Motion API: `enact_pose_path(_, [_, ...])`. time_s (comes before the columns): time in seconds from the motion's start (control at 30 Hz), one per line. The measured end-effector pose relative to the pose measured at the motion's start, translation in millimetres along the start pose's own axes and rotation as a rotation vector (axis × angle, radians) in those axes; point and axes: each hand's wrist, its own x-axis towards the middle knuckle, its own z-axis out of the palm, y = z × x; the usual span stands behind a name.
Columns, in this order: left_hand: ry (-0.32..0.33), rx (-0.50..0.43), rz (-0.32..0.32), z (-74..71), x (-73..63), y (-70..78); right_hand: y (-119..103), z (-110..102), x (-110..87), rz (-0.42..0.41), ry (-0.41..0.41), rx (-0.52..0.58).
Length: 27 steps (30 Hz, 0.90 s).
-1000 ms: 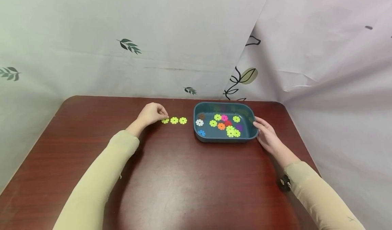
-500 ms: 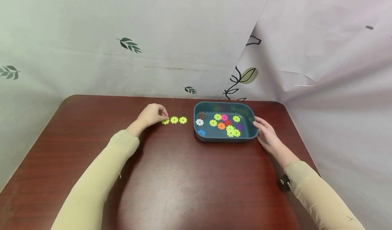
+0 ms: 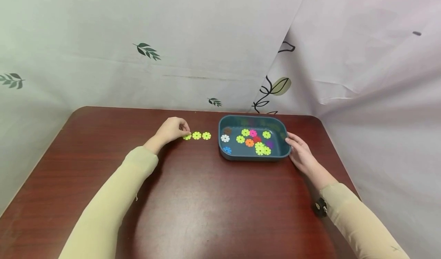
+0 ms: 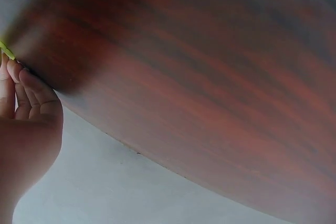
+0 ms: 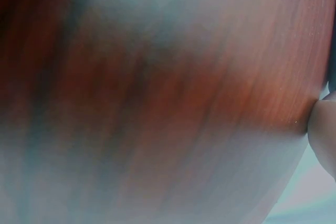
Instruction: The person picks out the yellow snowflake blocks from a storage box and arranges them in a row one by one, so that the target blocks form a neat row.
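My left hand (image 3: 172, 130) pinches the near-left edge of a yellow-green notched plastic disc (image 3: 187, 137) at the table top; the fingers partly cover it. In the left wrist view, that disc (image 4: 7, 51) shows at the fingertips. Two matching discs, a middle one (image 3: 196, 135) and a right one (image 3: 206, 136), lie flat in a row beside it. To their right stands a dark teal tub (image 3: 255, 158) with several notched discs inside, such as a white one (image 3: 225, 138) and an orange one (image 3: 249, 143). My right hand (image 3: 300, 151) holds the tub's right end at the rim.
The brown wooden table (image 3: 206, 205) has rounded far corners. A pale cloth curtain (image 3: 193, 48) with leaf prints hangs right behind its far edge, and more cloth runs along the right side. A dark round object (image 3: 321, 207) is at the right sleeve's cuff.
The hands, discs and tub keep their places. Only a slight shift of the whole head view shows.
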Motion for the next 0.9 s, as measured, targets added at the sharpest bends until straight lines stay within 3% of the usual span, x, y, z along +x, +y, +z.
enact_pose_path(0.37, [-0.013, -0.065, -0.013, -5.4, -2.7, -0.3, 1.1, -0.8, 0.1, -0.005, -0.004, 0.016])
enact_pose_path(0.6, [0.031, -0.076, -0.006, -8.7, -0.5, -0.7, 2.3, -1.2, 0.7, -0.009, -0.007, 0.023])
enact_pose_path(0.77, [0.071, -0.084, 0.025, -12.9, 7.2, 10.1, 2.3, -1.3, 0.3, -0.015, -0.005, 0.021])
enact_pose_path(0.9, [0.08, -0.109, 0.06, -16.7, 13.5, 27.5, 2.0, -1.8, -0.1, -0.016, -0.007, 0.016])
